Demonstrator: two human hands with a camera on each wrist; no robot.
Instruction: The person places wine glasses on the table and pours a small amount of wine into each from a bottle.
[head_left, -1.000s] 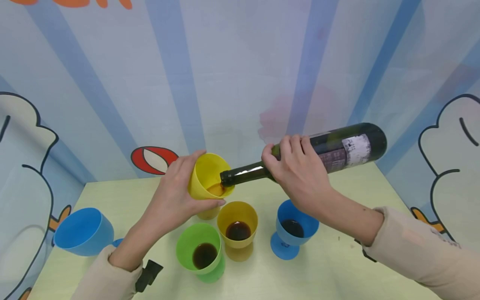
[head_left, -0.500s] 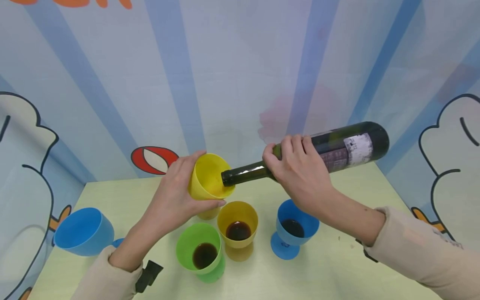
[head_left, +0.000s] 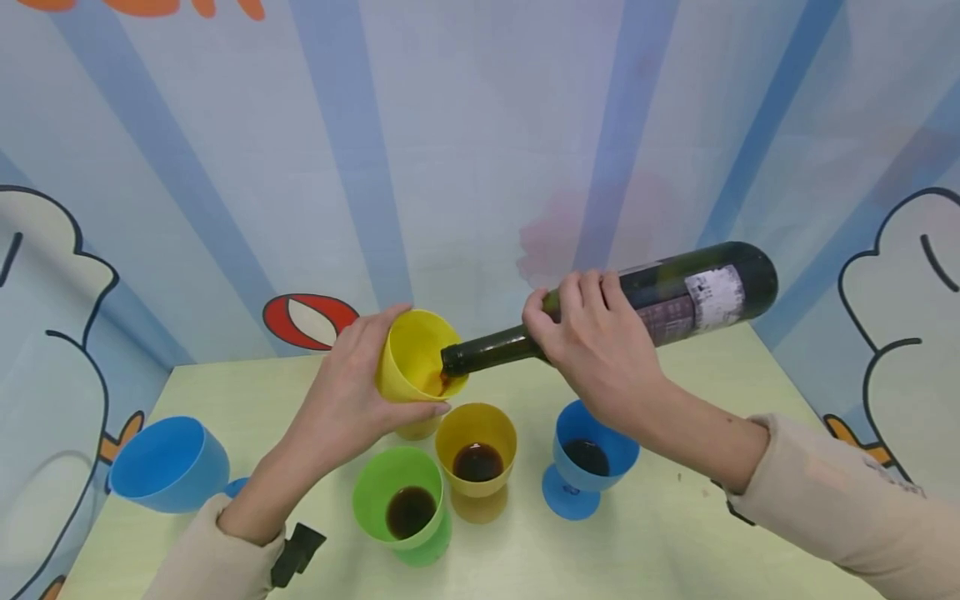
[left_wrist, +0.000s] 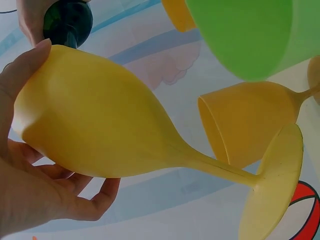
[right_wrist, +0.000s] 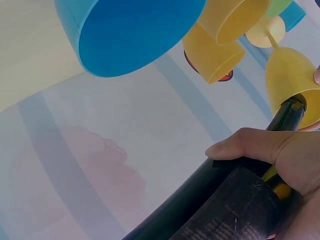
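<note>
My left hand (head_left: 352, 379) grips the bowl of a yellow plastic goblet (left_wrist: 100, 115), fingers and thumb around its sides. The goblet is held up and tilted toward the bottle; its stem and foot show in the left wrist view. My right hand (head_left: 600, 346) grips a dark green wine bottle (head_left: 705, 292) around its shoulder, with the base raised to the right. The bottle's mouth lies just inside the goblet's rim, and dark reddish-brown liquid (head_left: 446, 383) runs from it into the bowl.
On the table (head_left: 675, 533) stand a green goblet (head_left: 401, 500), another yellow goblet (head_left: 476, 462) and a blue goblet (head_left: 592, 458), each with dark liquid. A blue goblet (head_left: 168, 462) is at far left. Behind rises a striped backdrop (head_left: 480, 167).
Both hands keep nearly the same pose. Half a second ago no dark stream showed at the bottle's mouth; now one does.
</note>
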